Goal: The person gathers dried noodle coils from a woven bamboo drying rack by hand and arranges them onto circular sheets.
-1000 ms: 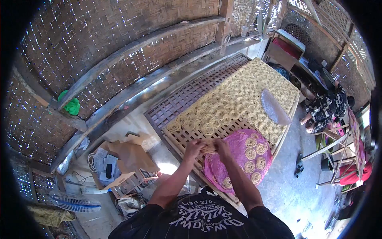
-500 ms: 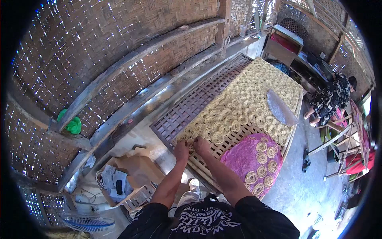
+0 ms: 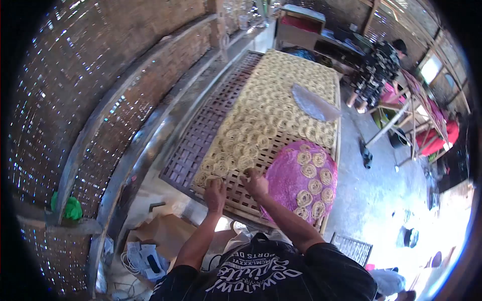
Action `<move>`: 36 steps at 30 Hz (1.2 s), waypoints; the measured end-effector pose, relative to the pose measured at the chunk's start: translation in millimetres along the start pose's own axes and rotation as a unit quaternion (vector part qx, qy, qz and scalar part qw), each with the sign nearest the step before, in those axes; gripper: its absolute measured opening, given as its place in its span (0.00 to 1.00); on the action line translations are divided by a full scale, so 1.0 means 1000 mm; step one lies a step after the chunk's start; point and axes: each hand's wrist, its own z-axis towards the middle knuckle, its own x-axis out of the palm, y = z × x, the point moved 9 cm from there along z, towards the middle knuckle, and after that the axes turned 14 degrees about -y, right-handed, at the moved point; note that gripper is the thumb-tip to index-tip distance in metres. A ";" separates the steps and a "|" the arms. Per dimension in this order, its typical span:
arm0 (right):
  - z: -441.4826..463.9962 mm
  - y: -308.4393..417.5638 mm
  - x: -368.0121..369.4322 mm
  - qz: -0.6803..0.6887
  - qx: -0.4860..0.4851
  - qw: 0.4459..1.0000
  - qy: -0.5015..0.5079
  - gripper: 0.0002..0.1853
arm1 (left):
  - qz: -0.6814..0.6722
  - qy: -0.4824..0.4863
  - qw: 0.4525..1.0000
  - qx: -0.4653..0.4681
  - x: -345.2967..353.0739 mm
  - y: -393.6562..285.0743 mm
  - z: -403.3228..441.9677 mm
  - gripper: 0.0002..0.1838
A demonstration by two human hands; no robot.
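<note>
Noodle coils (image 3: 271,108) lie in close rows over most of a slatted tray (image 3: 237,189), from its far end to near the person's side. Progress, judged by coverage: the greater part of the tray carries coils; along the near edge and beside the pink round mat (image 3: 281,175), open lattice shows between the slats. On the mat, which overlies the near right part of the tray, a loose scatter of coils sits apart from the rows; if these count as the remainder, the work looks well advanced but unfinished. Left hand (image 3: 215,197): at the near left corner of the coil field, fingers bent downward, tips at a coil on the outermost row. Contact appears likely; whether the fingers close on that coil or merely rest against it cannot be told at this size. Right hand (image 3: 256,185): just beside the near end of the rows, between them and the mat, fingers bent and pointing toward the left hand, tips near the lower edge of a coil. Finger spacing is too small to resolve; no held coil can be confirmed. The two hands stand apart, with lattice visible between them. A see-through plastic sheet (image 3: 314,104) lies across coils farther up on the right.
</note>
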 end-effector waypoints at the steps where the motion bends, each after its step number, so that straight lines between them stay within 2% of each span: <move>1: 0.001 -0.013 -0.034 -0.018 0.013 0.999 -0.032 0.13 | -0.035 0.028 0.999 0.017 0.013 -0.022 -0.008 0.13; 6: -0.018 -0.124 -0.161 -0.064 0.087 0.990 -0.094 0.08 | -0.192 0.149 0.958 0.155 0.060 -0.173 -0.063 0.13; 9: -0.036 -0.138 -0.209 -0.136 -0.010 0.988 -0.076 0.07 | -0.158 0.268 0.930 0.195 0.109 -0.219 -0.112 0.16; 12: -0.059 -0.143 -0.217 -0.142 -0.064 0.988 0.009 0.08 | -0.105 0.295 0.923 0.223 0.141 -0.237 -0.139 0.15; 13: -0.062 -0.132 -0.222 -0.139 -0.093 0.986 0.009 0.09 | -0.078 0.314 0.919 0.225 0.151 -0.238 -0.145 0.15; 16: -0.066 -0.124 -0.216 -0.140 -0.099 0.985 0.014 0.12 | -0.077 0.328 0.931 0.140 0.164 -0.238 -0.148 0.18; 20: -0.061 -0.129 -0.205 -0.194 -0.060 0.979 0.002 0.13 | -0.082 0.384 0.919 -0.018 0.173 -0.231 -0.147 0.18; 23: -0.065 -0.149 -0.196 -0.157 -0.035 0.987 -0.018 0.12 | -0.127 0.394 0.903 -0.115 0.176 -0.225 -0.142 0.16; 25: -0.058 -0.142 -0.209 -0.106 0.003 0.994 0.004 0.12 | -0.181 0.400 0.885 -0.153 0.169 -0.226 -0.136 0.15; 28: -0.050 -0.152 -0.212 -0.001 0.105 0.994 0.037 0.15 | -0.343 0.319 0.861 -0.197 0.166 -0.215 -0.135 0.17; 31: -0.026 -0.138 -0.216 0.062 0.173 0.979 0.093 0.16 | -0.443 0.341 0.800 -0.218 0.157 -0.211 -0.135 0.23; 34: -0.013 -0.123 -0.189 0.313 0.227 0.908 0.165 0.14 | -0.530 0.318 0.720 -0.315 0.146 -0.208 -0.131 0.28; 36: -0.006 -0.104 -0.168 0.393 0.250 0.864 0.192 0.14 | -0.534 0.284 0.724 -0.330 0.132 -0.198 -0.116 0.30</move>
